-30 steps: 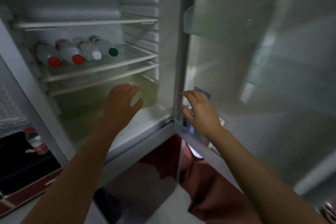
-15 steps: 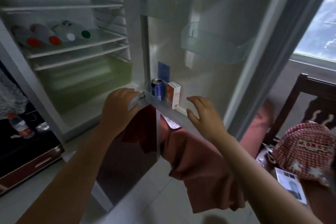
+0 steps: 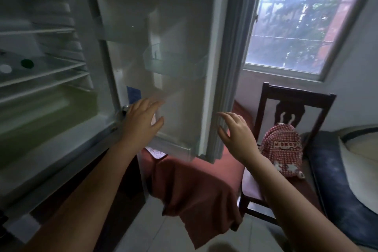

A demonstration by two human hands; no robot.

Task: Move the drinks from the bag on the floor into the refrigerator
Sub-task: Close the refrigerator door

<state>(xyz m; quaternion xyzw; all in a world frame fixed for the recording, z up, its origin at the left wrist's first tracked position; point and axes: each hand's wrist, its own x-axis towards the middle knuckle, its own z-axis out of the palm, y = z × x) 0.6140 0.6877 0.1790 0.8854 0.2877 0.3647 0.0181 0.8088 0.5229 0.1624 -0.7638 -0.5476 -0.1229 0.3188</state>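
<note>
The white refrigerator [image 3: 61, 120] stands open on the left, its door [image 3: 184, 57] swung out in front of me. Two bottle caps, one white [image 3: 5, 68] and one green [image 3: 27, 63], show on a wire shelf at the far left. My left hand [image 3: 143, 120] is spread over the door's bottom shelf and covers what stands there; only a can's top [image 3: 125, 107] peeks out beside it. My right hand [image 3: 235, 131] hovers with fingers apart by the door's outer edge, holding nothing. A red checked backpack [image 3: 283, 153] sits on a chair. No bag on the floor is in view.
A dark wooden chair [image 3: 296, 104] stands right of the door under a window [image 3: 302, 18]. A reddish cloth [image 3: 196, 188] hangs below the door. A blue and white cushion [image 3: 347, 170] lies at far right. Pale floor tiles [image 3: 163, 231] show below.
My view has swung right, from the fridge interior to the door and window. Both hands moved right along the door; the left now covers the can and carton on the bottom shelf.
</note>
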